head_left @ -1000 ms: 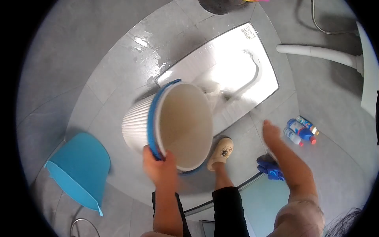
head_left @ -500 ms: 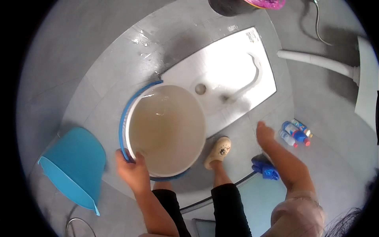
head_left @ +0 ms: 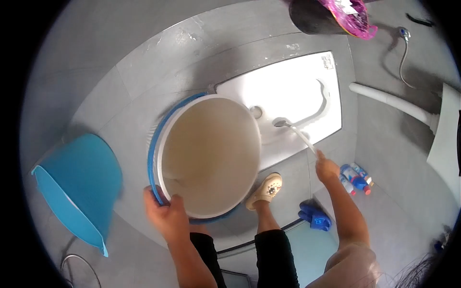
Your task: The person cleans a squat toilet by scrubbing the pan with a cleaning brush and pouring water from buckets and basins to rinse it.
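White bucket (head_left: 252,153) steadied beside squat pan (head_left: 283,86), left hand (head_left: 167,215) pinching rim (head_left: 161,163); right hand (head_left: 327,169), closed round pale stick (head_left: 303,138), reaches over pan; tilting calls for firm hold.

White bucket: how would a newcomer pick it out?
Find the white squat pan in the grey floor. The white bucket is at its end nearest the turquoise bucket, gripped by the left hand. Unlike that neighbour, it has a blue strip along its rim and murky liquid inside.
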Motion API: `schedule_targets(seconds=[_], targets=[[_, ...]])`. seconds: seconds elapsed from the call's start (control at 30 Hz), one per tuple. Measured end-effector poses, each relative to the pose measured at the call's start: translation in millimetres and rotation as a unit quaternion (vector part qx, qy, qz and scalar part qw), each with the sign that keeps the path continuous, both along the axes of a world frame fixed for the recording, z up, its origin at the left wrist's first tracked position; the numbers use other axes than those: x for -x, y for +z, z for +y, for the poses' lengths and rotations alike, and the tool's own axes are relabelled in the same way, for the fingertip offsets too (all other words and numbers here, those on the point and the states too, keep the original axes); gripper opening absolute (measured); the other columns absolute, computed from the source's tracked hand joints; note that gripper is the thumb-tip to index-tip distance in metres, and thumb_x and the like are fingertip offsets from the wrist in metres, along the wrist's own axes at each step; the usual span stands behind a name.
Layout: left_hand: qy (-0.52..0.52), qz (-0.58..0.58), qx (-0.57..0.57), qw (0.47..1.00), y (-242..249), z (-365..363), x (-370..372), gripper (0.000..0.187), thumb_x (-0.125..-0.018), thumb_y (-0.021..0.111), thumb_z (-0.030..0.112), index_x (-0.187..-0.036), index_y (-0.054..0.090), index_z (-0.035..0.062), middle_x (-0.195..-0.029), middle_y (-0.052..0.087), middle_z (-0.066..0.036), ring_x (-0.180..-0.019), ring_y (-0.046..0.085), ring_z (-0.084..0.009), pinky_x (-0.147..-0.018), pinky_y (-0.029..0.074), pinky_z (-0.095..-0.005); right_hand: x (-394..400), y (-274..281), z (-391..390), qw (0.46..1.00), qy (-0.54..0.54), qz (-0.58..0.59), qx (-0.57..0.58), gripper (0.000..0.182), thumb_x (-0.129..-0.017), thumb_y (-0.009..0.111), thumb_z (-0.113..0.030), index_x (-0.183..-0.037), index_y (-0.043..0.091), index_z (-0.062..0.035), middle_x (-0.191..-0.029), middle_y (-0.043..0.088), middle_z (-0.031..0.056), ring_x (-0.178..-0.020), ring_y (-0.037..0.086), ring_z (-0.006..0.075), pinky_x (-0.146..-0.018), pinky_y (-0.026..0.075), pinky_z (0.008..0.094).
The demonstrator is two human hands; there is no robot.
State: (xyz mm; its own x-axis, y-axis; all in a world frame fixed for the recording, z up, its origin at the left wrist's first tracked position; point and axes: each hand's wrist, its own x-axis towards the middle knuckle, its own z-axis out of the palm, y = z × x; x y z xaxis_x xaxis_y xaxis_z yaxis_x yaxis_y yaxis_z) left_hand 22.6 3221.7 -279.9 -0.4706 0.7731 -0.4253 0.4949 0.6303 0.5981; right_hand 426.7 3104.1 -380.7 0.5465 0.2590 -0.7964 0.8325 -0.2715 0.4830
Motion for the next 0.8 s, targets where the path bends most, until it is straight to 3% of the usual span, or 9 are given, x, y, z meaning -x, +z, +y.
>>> schedule_targets(seconds=[0.07,0.13,0.23,0.33,0.47,0.57,0.63,0.67,0.8], targets=[[0.033,-0.028,-0.007,0.999,4.8,4.0,-0.2,0.019,-0.058,0.049,-0.004,-0.075,0.043,0.0031,-0.065,0.04,-0.001,-0.058,0.038,-0.0095,-0.055,0.035,-0.0221,-23.5,-19.3,-15.7,1.0,-0.005,0.003,-0.031,0.049,-0.084,0.035,-0.029,-0.131,0.023,-0.0306,-0.093,0.06,0.0127,-0.083,0.059,0.0289,-0.072,0.046,0.0411],[0.066,-0.054,-0.016,0.996,8.9,5.1,2.1,0.019,-0.058,0.05,-0.004,-0.075,0.043,0.0034,-0.065,0.04,-0.001,-0.058,0.039,-0.0089,-0.055,0.036,-0.0216,-46.2,-39.4,-26.6,0.987,-0.023,-0.041,-0.151,0.047,-0.083,0.037,-0.031,-0.129,0.026,-0.0338,-0.095,0.059,0.0131,-0.083,0.059,0.0305,-0.073,0.046,0.0425],[0.052,-0.001,0.02,0.998,8.4,2.7,3.4,0.021,-0.059,0.05,-0.004,-0.077,0.044,0.004,-0.067,0.042,-0.001,-0.059,0.04,-0.008,-0.056,0.037,-0.0206,-30.4,-23.1,50.0,0.984,0.066,-0.086,-0.14,0.046,-0.084,0.04,-0.024,-0.128,0.03,-0.0311,-0.093,0.058,0.0134,-0.077,0.059,0.0303,-0.067,0.047,0.0412],[0.101,-0.065,-0.027,0.992,5.2,2.2,0.4,0.021,-0.06,0.049,-0.004,-0.078,0.043,0.004,-0.068,0.043,-0.002,-0.06,0.04,-0.0075,-0.057,0.037,-0.0201,-58.3,-48.0,68.1,0.971,0.136,-0.108,-0.166,0.047,-0.084,0.041,-0.017,-0.128,0.031,-0.0301,-0.087,0.058,0.0139,-0.072,0.059,0.029,-0.062,0.048,0.0396],[0.083,-0.033,-0.019,0.996,2.0,3.4,3.2,0.023,-0.061,0.048,-0.007,-0.08,0.042,0.0039,-0.071,0.044,-0.001,-0.061,0.04,-0.006,-0.057,0.035,-0.018,-77.4,-56.6,-32.5,0.981,0.16,-0.095,-0.048,0.06,-0.081,0.041,-0.01,-0.133,0.017,-0.0294,-0.079,0.06,0.0116,-0.069,0.06,0.0265,-0.058,0.048,0.0387],[0.119,-0.072,-0.065,0.988,-3.2,4.9,-1.7,0.023,-0.062,0.046,-0.008,-0.081,0.041,0.0041,-0.07,0.042,0.001,-0.061,0.038,-0.0045,-0.056,0.032,-0.0165,-74.4,-51.4,-7.1,0.987,0.146,-0.065,-0.027,0.063,-0.081,0.04,-0.009,-0.134,0.013,-0.0265,-0.076,0.061,0.0103,-0.066,0.06,0.0251,-0.057,0.047,0.0379],[0.139,-0.083,-0.074,0.984,-1.9,3.8,-10.1,0.023,-0.062,0.047,-0.007,-0.081,0.041,0.0043,-0.069,0.042,0.001,-0.06,0.038,-0.0044,-0.056,0.032,-0.0166,-87.0,-68.3,52.1,0.966,0.235,-0.081,-0.07,0.062,-0.081,0.041,-0.01,-0.134,0.013,-0.0274,-0.075,0.061,0.0099,-0.062,0.06,0.024,-0.055,0.047,0.0382],[0.117,-0.052,-0.051,0.99,-0.5,4.9,-14.8,0.023,-0.062,0.047,-0.007,-0.081,0.041,0.0044,-0.069,0.043,0.001,-0.06,0.038,-0.0043,-0.056,0.032,-0.0164,-74.4,-62.3,84.5,0.975,0.187,-0.079,-0.087,0.063,-0.082,0.041,-0.011,-0.134,0.012,-0.0298,-0.072,0.061,0.0093,-0.061,0.06,0.0235,-0.054,0.047,0.038],[0.065,-0.011,-0.015,0.998,3.0,4.9,-18.7,0.023,-0.061,0.047,-0.007,-0.08,0.041,0.0047,-0.069,0.043,0.0,-0.059,0.037,-0.004,-0.056,0.032,-0.0157,-100.9,-55.2,-9.1,0.975,0.197,-0.093,-0.05,0.06,-0.082,0.04,-0.01,-0.134,0.015,-0.0286,-0.068,0.06,0.0097,-0.059,0.059,0.024,-0.052,0.047,0.0387]])
